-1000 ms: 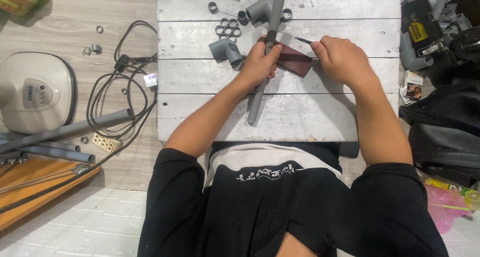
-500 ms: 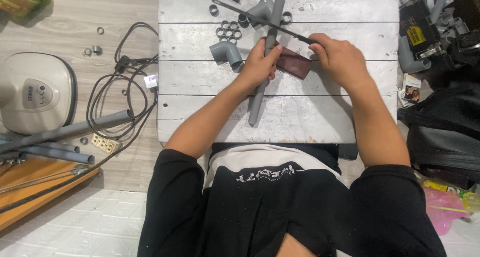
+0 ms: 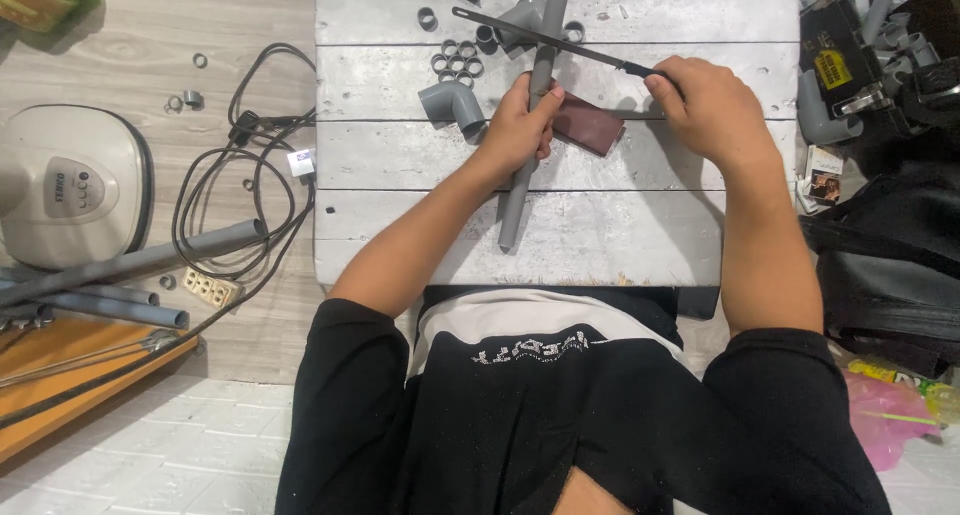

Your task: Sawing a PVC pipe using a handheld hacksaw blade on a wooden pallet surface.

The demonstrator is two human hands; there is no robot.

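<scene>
Two hands busy on bench (image 3: 400, 225). Left hand (image 3: 520, 125) clamped round grey pipe (image 3: 515, 200). Right hand (image 3: 705, 100) closed on saw blade (image 3: 545, 37) crossing pipe.

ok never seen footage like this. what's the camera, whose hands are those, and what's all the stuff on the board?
There is no machine here: one camera sits on a person's head and looks straight down at their own two bare hands. They work at a whitewashed wooden plank table. The left hand grips a long straight grey plastic pipe that lies on the planks. The right hand holds the handle of a thin dark saw blade, which reaches across the pipe's far end. A dark red-brown flat block lies between the hands. Beside the left hand are a grey plastic elbow fitting and a cluster of short grey pipe rings. More grey pipes and a black cable lie on the floor.
</scene>
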